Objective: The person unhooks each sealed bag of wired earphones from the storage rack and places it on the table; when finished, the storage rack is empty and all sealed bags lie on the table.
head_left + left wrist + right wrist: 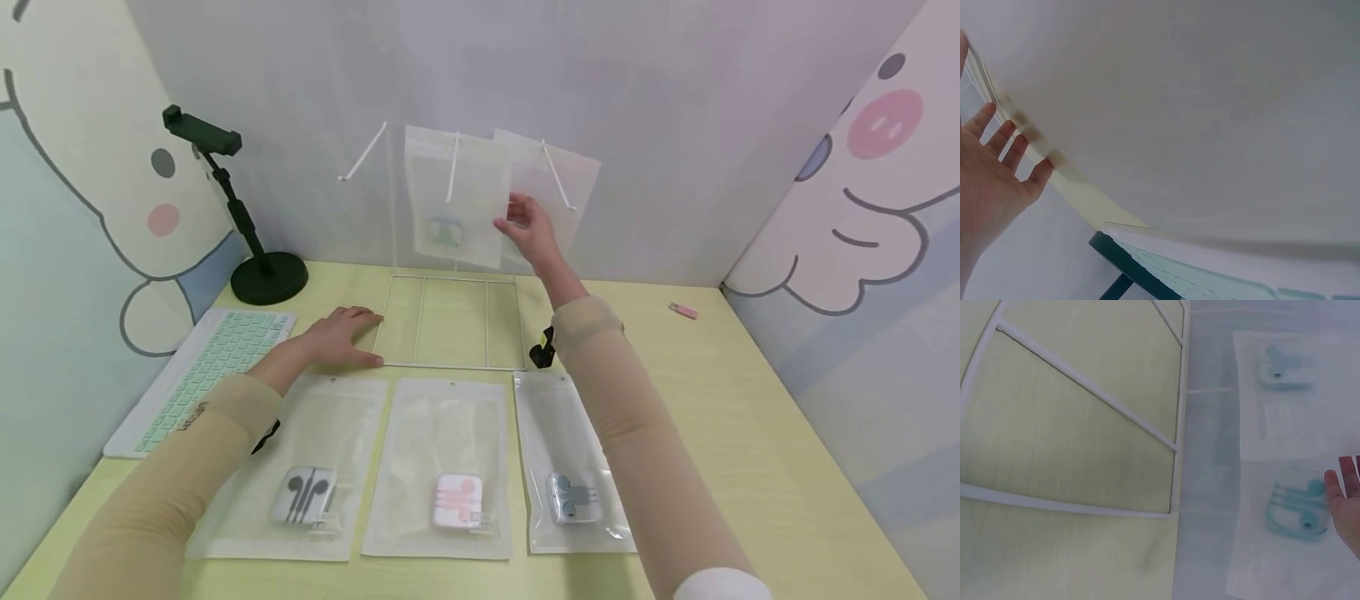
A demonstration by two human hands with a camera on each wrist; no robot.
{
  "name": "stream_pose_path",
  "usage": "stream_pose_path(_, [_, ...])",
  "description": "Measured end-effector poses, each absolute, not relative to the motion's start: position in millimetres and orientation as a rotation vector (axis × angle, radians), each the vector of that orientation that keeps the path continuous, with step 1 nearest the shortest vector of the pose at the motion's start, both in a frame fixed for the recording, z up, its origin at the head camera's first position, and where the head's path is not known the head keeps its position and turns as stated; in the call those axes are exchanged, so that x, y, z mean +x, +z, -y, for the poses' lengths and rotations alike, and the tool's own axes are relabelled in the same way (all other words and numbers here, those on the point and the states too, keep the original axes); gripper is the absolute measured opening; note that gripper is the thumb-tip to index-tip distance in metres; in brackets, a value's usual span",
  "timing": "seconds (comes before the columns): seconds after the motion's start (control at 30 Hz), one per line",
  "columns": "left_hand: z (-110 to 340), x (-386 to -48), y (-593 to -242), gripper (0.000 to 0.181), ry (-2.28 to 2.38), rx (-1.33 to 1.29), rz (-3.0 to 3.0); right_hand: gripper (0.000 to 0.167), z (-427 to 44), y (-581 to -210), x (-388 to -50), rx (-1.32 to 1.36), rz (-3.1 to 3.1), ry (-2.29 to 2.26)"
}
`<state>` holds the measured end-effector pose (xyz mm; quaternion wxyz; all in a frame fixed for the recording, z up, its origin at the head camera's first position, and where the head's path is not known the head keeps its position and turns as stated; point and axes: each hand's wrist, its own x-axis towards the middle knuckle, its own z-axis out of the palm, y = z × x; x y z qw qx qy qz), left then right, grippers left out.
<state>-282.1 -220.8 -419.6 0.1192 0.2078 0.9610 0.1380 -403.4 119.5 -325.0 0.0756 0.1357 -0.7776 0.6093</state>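
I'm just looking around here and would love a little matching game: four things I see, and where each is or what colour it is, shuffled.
1. Keyboard
2. Phone stand
3. Pouch with pink earphones
4. Right hand

A. Raised, up by the hanging pouches
B. White and mint green
C. Lying flat, in the middle of the front row
D. Standing at the back left of the table

Right pairs: 1-B, 2-D, 3-C, 4-A

Head view bright; wrist views dimmer, hazy; glare on rightmost tabletop pouch (pixel 561 454).
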Motion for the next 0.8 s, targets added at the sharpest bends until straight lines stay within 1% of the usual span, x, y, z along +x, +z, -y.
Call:
stream_pose_path(0.23, [220.2, -281.8, -418.6, 0.089, 0.400, 0.592, -2.808, 0.032, -115.6, -337.6, -400.2, 0.296, 2.399, 1.679])
stream_pose_path(0.4, [219.4, -281.4, -418.2, 0.089, 0.405, 0.592, -2.803, 0.022, -116.0, -345.0, -397.8, 0.199, 2.387, 1.636])
stream_pose_path(0.8, [220.7, -283.9, -421.0, 0.090, 0.409, 0.588, -2.805, 0.019, -122.3, -339.0, -389.0, 0.197, 2.323, 1.710])
